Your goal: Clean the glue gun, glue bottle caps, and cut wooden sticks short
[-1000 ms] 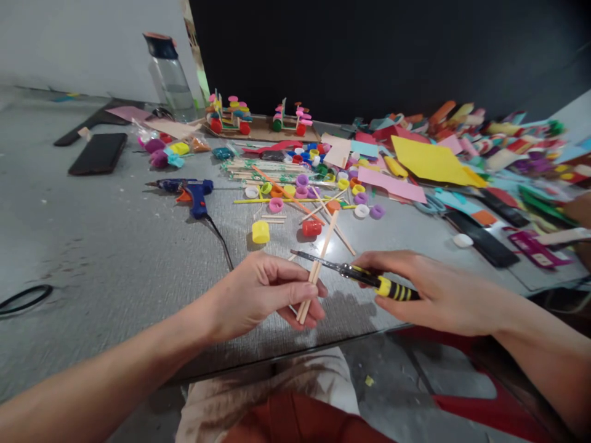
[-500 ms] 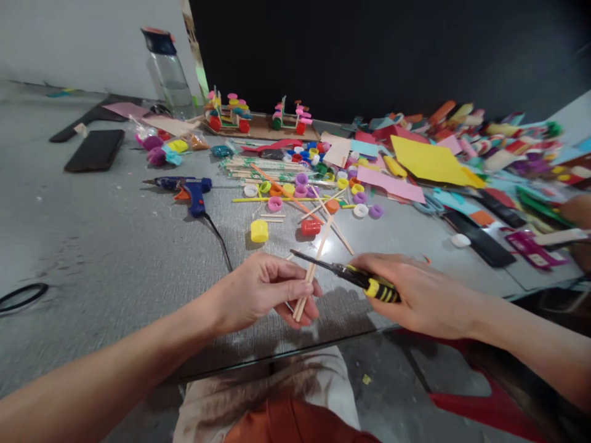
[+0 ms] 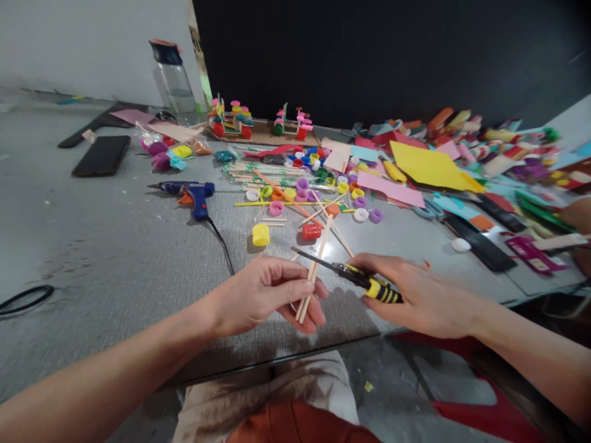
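Note:
My left hand (image 3: 277,289) pinches thin wooden sticks (image 3: 319,261) between thumb and fingers, one stick reaching well beyond the other. My right hand (image 3: 406,295) is wrapped round the handle of a black-and-yellow pliers-like tool (image 3: 355,275) with long, narrow dark jaws. Those jaws cross the sticks just above my left thumb; I cannot tell whether they touch or bite. Past my hands lie a red bottle cap (image 3: 311,232), a yellow cap (image 3: 261,234) and more loose sticks (image 3: 341,237).
A blue glue gun (image 3: 198,200) with its cord lies to the left, near a black phone (image 3: 101,155). Two small wheeled models (image 3: 231,120) stand at the back by a water bottle (image 3: 178,86). Coloured paper (image 3: 429,166) and a black scissors-like strip (image 3: 480,243) crowd the right.
The view has tilted up slightly, so the table things sit a little lower. Both hands keep their holds, with the tool's jaws still across the sticks.

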`<control>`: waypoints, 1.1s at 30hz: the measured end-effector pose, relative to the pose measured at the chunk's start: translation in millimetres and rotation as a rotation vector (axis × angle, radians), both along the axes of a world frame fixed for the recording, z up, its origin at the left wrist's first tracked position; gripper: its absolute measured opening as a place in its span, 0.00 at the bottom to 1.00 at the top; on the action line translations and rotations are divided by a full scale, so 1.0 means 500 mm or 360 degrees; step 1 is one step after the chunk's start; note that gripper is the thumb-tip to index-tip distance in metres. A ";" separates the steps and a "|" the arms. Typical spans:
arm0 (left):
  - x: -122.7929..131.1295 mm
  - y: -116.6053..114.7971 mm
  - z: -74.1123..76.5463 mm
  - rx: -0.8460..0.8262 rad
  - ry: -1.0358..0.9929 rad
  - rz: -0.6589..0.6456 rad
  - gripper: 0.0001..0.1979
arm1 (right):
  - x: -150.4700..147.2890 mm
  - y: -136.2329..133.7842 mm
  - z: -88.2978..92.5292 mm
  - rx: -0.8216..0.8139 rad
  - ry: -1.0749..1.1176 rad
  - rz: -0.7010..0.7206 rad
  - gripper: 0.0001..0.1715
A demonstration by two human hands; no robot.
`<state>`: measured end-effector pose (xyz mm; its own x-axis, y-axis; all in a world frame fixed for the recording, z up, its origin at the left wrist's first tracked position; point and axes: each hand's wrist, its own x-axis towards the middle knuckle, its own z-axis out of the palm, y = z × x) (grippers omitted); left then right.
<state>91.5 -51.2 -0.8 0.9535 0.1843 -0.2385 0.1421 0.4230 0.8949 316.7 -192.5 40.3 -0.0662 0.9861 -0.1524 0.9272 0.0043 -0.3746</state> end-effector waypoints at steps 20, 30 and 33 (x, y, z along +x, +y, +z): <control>0.004 0.007 -0.025 0.0011 -0.0066 -0.0056 0.11 | -0.009 -0.008 -0.027 0.0009 -0.0093 -0.0014 0.21; 0.014 -0.010 -0.007 0.0011 -0.0018 0.0292 0.10 | -0.016 -0.017 -0.016 0.0096 -0.0075 -0.0109 0.19; 0.011 -0.011 -0.005 0.0009 -0.0045 0.0293 0.11 | -0.018 -0.017 -0.012 0.0078 -0.0030 -0.0132 0.19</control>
<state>97.1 -56.8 -3.4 0.9100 0.3574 -0.2104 0.0374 0.4346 0.8999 307.6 -200.8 34.5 0.0184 0.9943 -0.1046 0.9321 -0.0549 -0.3581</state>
